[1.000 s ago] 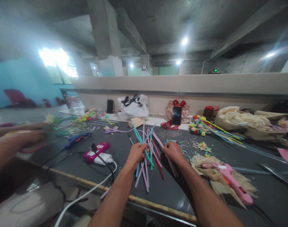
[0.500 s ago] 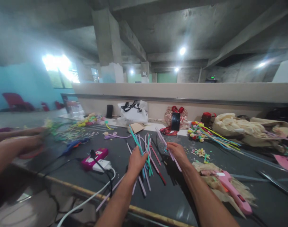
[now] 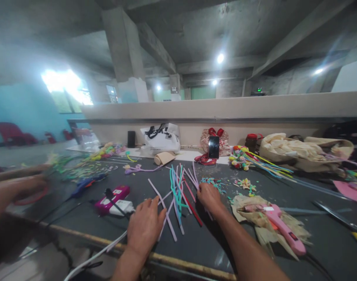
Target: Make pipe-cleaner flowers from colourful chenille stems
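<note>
Sticks [image 3: 178, 191], thin and soft-looking in teal, lilac, pink and red, lie fanned out on the dark table [image 3: 196, 246] in the head view, midway between the person's two hands. The left hand [image 3: 145, 226] rests flat with its fingers spread, palm down, the fingertips touching the lilac sticks at the near left of the fan. It pinches nothing. The right hand [image 3: 208, 196] sits at the fan's right edge, its fingers curled down over the pink and lilac ends there; whether they actually pinch a stick I cannot tell, since the knuckles hide the tips.

As a judgement, the step in hand looks like sorting or picking among the sticks. Lifting one calls for a fine pinch on a single stick, since they cross one another and would drag their neighbours along.

Just left of the left hand lie a pink power strip [image 3: 113, 194] with a white plug and a white cable running off the near table edge. To the right, a pink glue gun [image 3: 282, 226] lies on crumpled paper, close to the right forearm, where a sweep of that arm could knock it. Coloured scraps [image 3: 213, 180] sit just beyond the right hand. Further back stand a phone [image 3: 214, 147], a white bag [image 3: 162, 138] and a bundle of finished coloured pieces [image 3: 245, 156]. At the far left, another person's blurred hands [image 3: 17, 189] are at work, well apart.
</note>
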